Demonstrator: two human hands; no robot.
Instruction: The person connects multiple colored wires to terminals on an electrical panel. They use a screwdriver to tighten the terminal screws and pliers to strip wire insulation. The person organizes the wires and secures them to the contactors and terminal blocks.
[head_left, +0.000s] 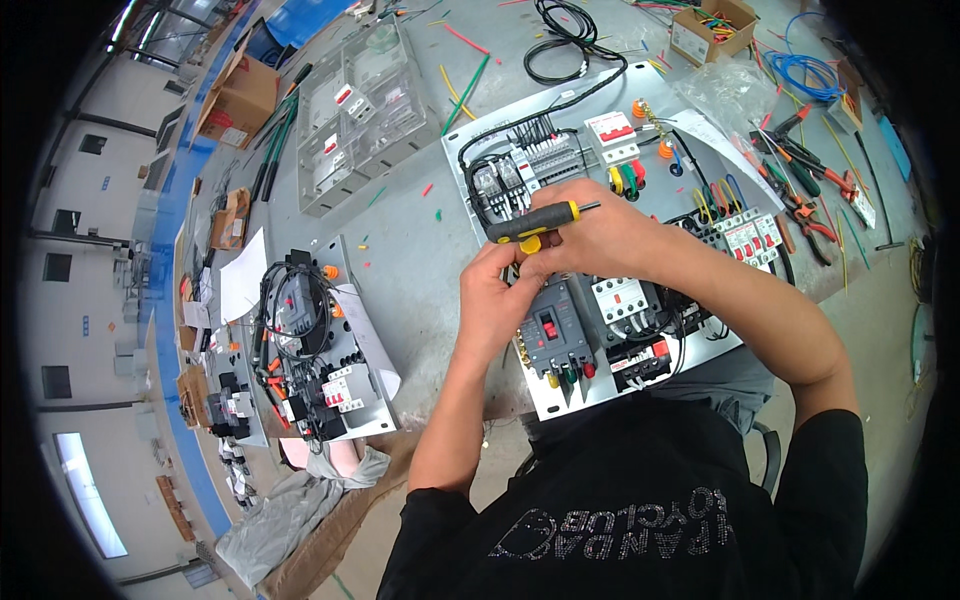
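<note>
My right hand [605, 232] holds a screwdriver [520, 226] with a black and yellow handle, lying crosswise with its shaft pointing right. Close against it, my left hand [497, 300] is closed, its fingertips at a small yellow sleeve-like piece [530, 245]. Both hands are just above the upper end of a grey moulded-case circuit breaker [556, 328] with a red toggle; my fingers hide that end. Yellow, green and red pieces show at its lower terminals. The breaker sits on a metal mounting plate [548, 402] with wired components.
Another wired plate [378, 425] lies to the left, with a clear plastic enclosure [365, 110] behind it. Pliers and cutters [800, 190] lie at the right. Coiled black cable [565, 45], blue wire [805, 75], cardboard boxes [712, 32] and wire scraps are scattered on the table.
</note>
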